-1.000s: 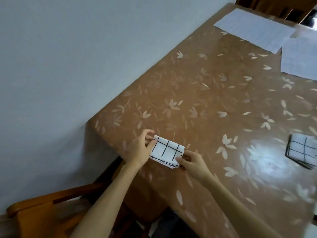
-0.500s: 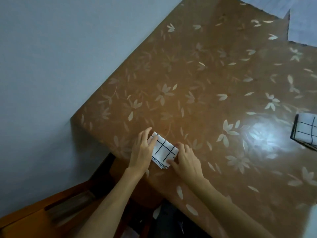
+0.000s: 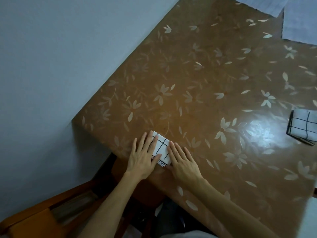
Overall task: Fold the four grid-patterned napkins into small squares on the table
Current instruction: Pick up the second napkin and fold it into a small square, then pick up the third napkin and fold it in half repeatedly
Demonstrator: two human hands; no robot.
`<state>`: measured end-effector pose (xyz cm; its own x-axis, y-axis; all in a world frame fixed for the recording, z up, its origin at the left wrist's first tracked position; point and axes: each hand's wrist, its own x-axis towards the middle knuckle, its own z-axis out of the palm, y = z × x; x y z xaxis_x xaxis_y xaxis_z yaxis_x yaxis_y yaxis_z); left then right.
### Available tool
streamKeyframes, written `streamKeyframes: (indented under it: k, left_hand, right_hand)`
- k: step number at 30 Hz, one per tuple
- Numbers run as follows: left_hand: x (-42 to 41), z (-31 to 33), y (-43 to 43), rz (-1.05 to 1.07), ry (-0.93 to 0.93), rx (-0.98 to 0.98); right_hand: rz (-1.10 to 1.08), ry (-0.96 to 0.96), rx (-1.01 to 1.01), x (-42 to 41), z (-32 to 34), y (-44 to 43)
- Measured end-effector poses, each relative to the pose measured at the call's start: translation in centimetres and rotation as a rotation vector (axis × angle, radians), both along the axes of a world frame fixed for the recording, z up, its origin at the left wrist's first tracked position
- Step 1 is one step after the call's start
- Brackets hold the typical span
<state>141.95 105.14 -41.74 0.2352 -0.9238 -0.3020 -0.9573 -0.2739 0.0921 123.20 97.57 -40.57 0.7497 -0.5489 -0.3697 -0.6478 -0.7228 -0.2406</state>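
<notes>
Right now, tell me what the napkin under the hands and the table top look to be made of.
Napkin: probably thin cloth, matte white with black grid lines; soft stacked layers show at its near edge. Paper is possible.
Table top: likely a glossy plastic or vinyl cover, brown with pale leaf print; bright glare reflects off it.
</notes>
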Motion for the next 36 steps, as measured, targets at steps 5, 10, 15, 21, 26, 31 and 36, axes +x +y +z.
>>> streamKeyframes:
  k: [5, 10, 15, 21, 26, 31, 36]
  left_hand:
    - [-1.1, 3.3, -0.4, 0.11, 0.096, 0.087]
    - [-2.9, 7.5, -1.3, 0.244, 0.323, -0.045]
    - [-6.5, 9.7, -2.9, 0.228, 0.423, -0.013]
    - [-15.3, 11.8, -5.2, 0.05, 0.409, 0.105]
    - [-25.9, 13.6, -6.6, -0.076, 0.345, 0.143]
    - [-37.9, 15.6, -7.0, -0.117, 0.381, 0.144]
    - [-49.5, 17.0, -8.1, -0.186, 0.438, 0.163]
  right_hand:
    - [-0.044, -0.06, 0.085, -0.8, 2.4, -0.4]
    - [-0.27, -0.356, 0.301, -3.4, 6.5, -2.1]
    - [-0.438, -0.41, 0.335, -9.1, 8.8, -3.1]
    - [-0.557, -0.389, 0.368, -18.8, 10.5, -2.9]
    - [-0.681, -0.438, 0.34, -29.6, 12.0, -1.8]
    - [-0.78, -0.467, 0.35, -41.5, 13.5, -0.9]
    - [-0.882, -0.55, 0.327, -52.6, 15.4, 0.0]
